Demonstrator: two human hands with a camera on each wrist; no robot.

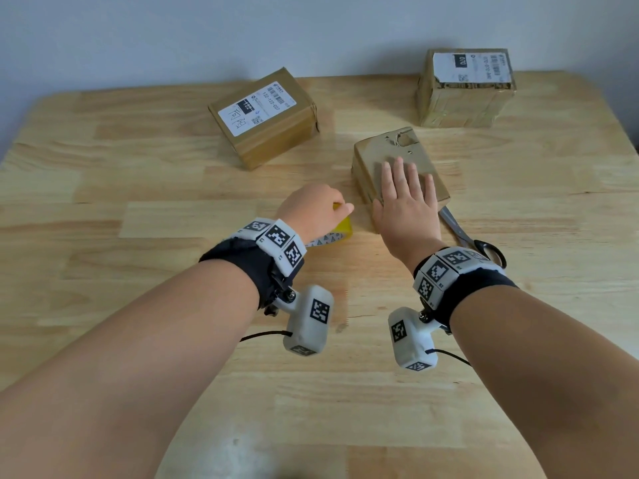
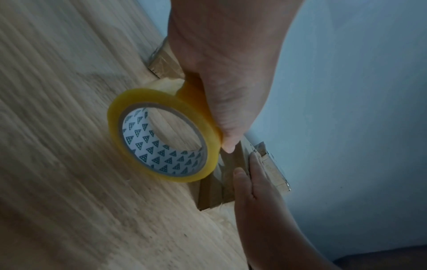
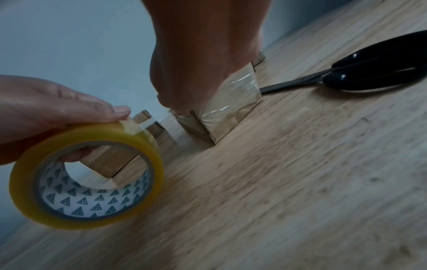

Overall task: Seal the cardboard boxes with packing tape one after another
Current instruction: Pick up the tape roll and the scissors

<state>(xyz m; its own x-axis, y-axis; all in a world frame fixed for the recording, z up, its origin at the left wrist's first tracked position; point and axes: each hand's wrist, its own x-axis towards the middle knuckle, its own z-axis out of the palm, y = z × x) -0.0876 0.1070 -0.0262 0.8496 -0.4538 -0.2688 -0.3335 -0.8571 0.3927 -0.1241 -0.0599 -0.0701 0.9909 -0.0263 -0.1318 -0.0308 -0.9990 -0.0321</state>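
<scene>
Surface: pale wooden bench against a plain blue-grey wall; I see three cardboard boxes on it.
Box in hand: small box lies right of the bench's middle, long axis running from my near side away toward the far edge, leaning slightly left; torn hole at its far end; glossy tape already wraps its near end in the right wrist view.
Right hand: my right hand lies flat on top of the small box, fingers straight and spread, pinning it down.
Left hand: my left hand grips the yellow tape roll by its rim, thumb over the outer face, roll on edge just above the bench.
Key relation: tape roll sits just left of the box's near left corner, so the left hand is the nearer one; I judge the strip must run rightward over the box.
Other boxes: labelled box toward the far edge; taped box at the far right corner.
Scissors: scissors lie just right of the small box, blades pointing at its near right corner.
</scene>
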